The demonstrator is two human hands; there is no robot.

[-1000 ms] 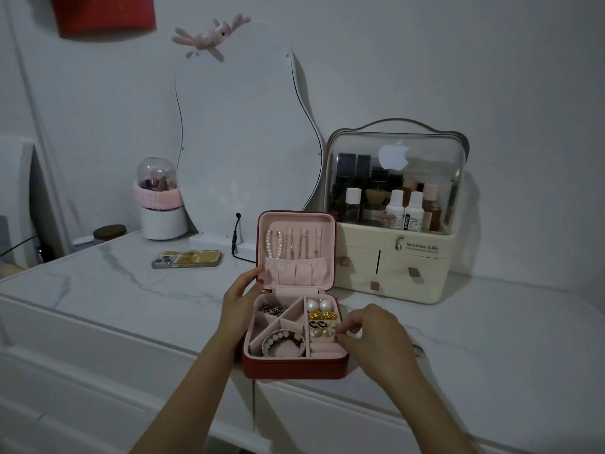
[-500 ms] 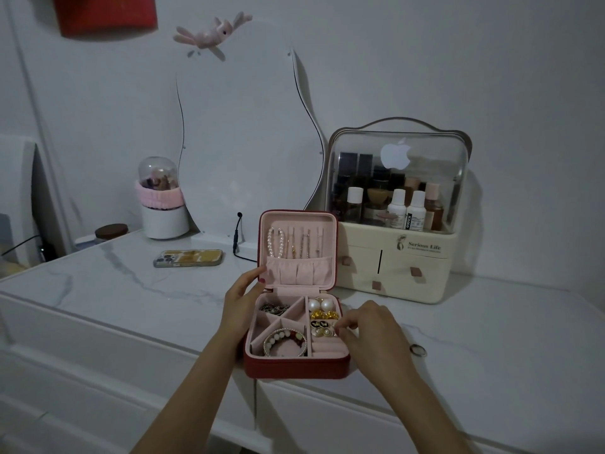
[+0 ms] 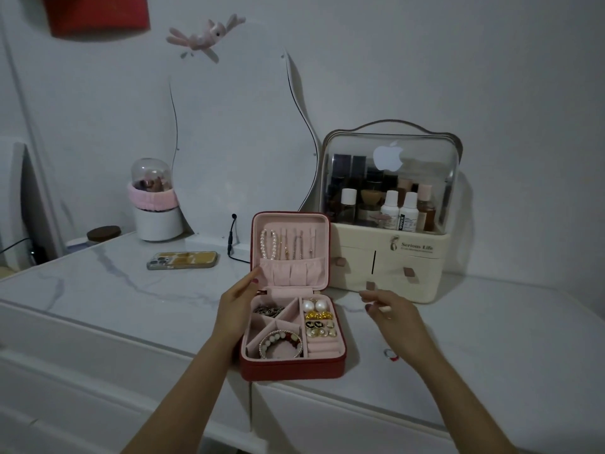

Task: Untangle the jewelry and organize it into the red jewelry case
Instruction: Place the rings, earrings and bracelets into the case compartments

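Sitting open on the near middle of the marble bench (image 3: 114,290), the red jewelry case (image 3: 291,367), lid (image 3: 289,250) standing upright at the far side. Hanging inside that lid, a pearl strand (image 3: 267,244) and several thin chains (image 3: 296,246) above a gathered pink pocket. Lying in the tray's far-left compartment, a dark tangled piece (image 3: 268,310); curling in the near-left compartment, a beaded bracelet (image 3: 281,345); lining up down the right side, two big pearl earrings (image 3: 313,305), gold studs (image 3: 319,315) and smaller pearl pieces (image 3: 322,328). Resting against the case's left wall, the left hand (image 3: 236,308), fingers fairly straight and relaxed, index fingertip touching the lid's lower left edge, gripping nothing. Hovering just right of the case and clear of it, the right hand (image 3: 391,314), fingers loosely curled; something pale showing at the fingertips, but cannot tell whether anything is being pinched. Lying on the bench to the right of the case, near the right wrist, a small ring (image 3: 389,353) with a red spot. Standing behind the case on the far right, a cream cosmetics organizer (image 3: 393,267) with bottles under a clear dome. Leaning behind on the wall, a wavy mirror (image 3: 235,142). Lying far left, a phone (image 3: 182,260), and beyond it a white domed holder (image 3: 155,208) with a pink band.
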